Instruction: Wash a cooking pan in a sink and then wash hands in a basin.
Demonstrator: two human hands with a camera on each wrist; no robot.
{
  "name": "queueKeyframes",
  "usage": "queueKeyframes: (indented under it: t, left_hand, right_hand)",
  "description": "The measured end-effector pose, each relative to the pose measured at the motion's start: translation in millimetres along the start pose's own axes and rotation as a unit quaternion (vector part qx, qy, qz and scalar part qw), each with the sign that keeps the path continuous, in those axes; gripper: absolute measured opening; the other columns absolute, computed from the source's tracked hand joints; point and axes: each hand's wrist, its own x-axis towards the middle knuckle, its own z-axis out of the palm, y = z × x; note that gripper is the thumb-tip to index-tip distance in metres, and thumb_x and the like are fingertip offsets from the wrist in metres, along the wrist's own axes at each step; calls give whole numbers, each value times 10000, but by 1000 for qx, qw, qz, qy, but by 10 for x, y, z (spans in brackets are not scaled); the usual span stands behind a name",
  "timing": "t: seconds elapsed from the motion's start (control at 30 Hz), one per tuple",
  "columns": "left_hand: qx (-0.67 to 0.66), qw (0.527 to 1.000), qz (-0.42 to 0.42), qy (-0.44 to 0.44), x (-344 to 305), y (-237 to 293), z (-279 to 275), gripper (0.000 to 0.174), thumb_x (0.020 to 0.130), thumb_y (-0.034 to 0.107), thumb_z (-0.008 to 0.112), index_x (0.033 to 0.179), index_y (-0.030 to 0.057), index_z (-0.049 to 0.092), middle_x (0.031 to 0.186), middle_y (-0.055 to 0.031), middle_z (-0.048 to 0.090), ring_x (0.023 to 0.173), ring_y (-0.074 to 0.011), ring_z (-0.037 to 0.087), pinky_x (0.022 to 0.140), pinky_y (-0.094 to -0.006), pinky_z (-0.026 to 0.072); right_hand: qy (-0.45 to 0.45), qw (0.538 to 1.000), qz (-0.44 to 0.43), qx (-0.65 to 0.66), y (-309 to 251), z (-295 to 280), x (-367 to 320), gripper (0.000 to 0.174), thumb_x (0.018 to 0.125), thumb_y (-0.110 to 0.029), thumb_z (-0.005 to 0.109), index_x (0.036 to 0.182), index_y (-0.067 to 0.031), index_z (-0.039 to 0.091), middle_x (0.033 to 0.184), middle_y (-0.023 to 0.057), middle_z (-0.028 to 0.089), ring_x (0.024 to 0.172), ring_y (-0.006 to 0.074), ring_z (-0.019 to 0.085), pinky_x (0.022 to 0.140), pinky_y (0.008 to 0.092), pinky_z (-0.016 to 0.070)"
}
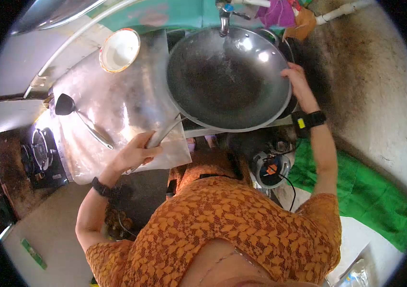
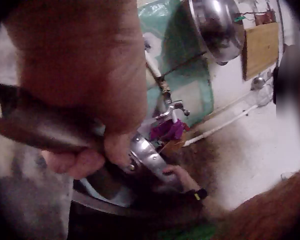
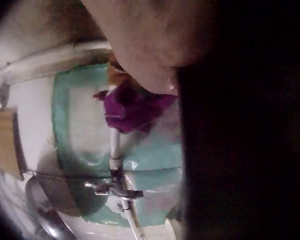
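Note:
A large grey wok (image 1: 227, 79) is held in front of me below the tap (image 1: 224, 21), its dark inside facing up, with pale streaks near the back. My left hand (image 1: 139, 154) grips the wok's long metal handle (image 1: 167, 130), fingers wrapped round it, as the left wrist view also shows. At the opposite side, my right hand (image 1: 300, 85) holds the rim with the thumb over the inner edge; its other fingers are hidden behind the wok. In the right wrist view, the wok's dark underside (image 3: 245, 150) fills the right half.
Left of the wok, a metal counter (image 1: 151, 91) bears a white bowl (image 1: 119, 50) with an orange-red rim and a spatula (image 1: 86, 119) with a black blade. Purple cloth (image 1: 279, 13) hangs beside the tap. A wall (image 1: 376, 71) stands close on the right.

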Motion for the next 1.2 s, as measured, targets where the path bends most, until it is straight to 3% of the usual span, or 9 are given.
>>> queueKeyframes:
  t: [0.17,0.3,0.57,0.77,0.9,0.97,1.03,1.1,1.2]
  left_hand:
    - [232,949,111,182,169,-551,87,235,817,139,654,873,21,459,598,-86,416,559,-157,452,513,-313,373]
    - [215,929,124,275,533,-986,154,250,784,79,664,879,22,440,631,-138,461,594,-187,442,556,-345,399]
    - [146,961,110,206,820,-1085,-129,246,790,81,666,855,9,440,668,-86,460,637,-155,446,573,-309,393]
    - [80,991,60,90,686,-753,-133,211,822,129,660,861,34,476,668,-12,446,611,-107,449,545,-280,383]
    - [34,999,31,5,218,-454,-135,193,864,156,628,873,35,478,650,-2,459,558,-87,470,496,-253,398]
    - [-85,996,-12,-38,-172,52,-50,231,866,175,620,905,16,457,637,-24,482,505,-112,499,423,-252,412]
    - [-253,966,0,-62,-468,389,-3,231,845,144,613,929,7,447,627,-32,488,453,-118,493,375,-251,414]
    - [-380,923,-14,-67,-655,581,57,239,819,116,606,951,3,442,615,-35,480,406,-114,474,333,-246,404]
    - [-469,878,-95,-17,-842,861,190,233,759,43,566,960,-1,457,580,-18,418,356,-65,393,293,-208,326]
  right_hand:
    - [-11,977,-2,211,548,423,209,314,681,42,607,988,-4,655,892,91,670,765,206,635,715,331,515]
    - [-51,969,-40,238,447,658,387,340,733,35,596,1072,4,610,949,78,649,805,187,618,738,308,495]
    - [-26,985,-128,113,-179,454,405,389,697,77,574,1076,15,632,902,85,650,786,178,615,705,285,488]
    - [43,996,-52,52,-289,322,89,310,628,75,560,919,26,654,823,68,644,700,157,598,637,283,487]
    - [66,994,20,87,354,155,304,409,597,77,557,1000,34,617,893,99,639,810,224,597,750,346,482]
    - [-21,995,43,82,279,381,119,498,603,47,576,1101,27,566,1003,118,622,879,259,580,793,383,472]
    - [26,993,84,84,505,683,133,504,660,-17,609,1157,24,538,1106,149,574,1036,264,549,889,358,437]
    - [-66,971,-187,-135,999,789,159,551,713,-71,624,1240,8,485,1172,150,547,1106,282,517,954,370,398]
    - [-212,943,-215,-143,1073,1070,191,577,792,-135,611,1329,-41,424,1241,132,525,1166,308,489,1032,388,336]
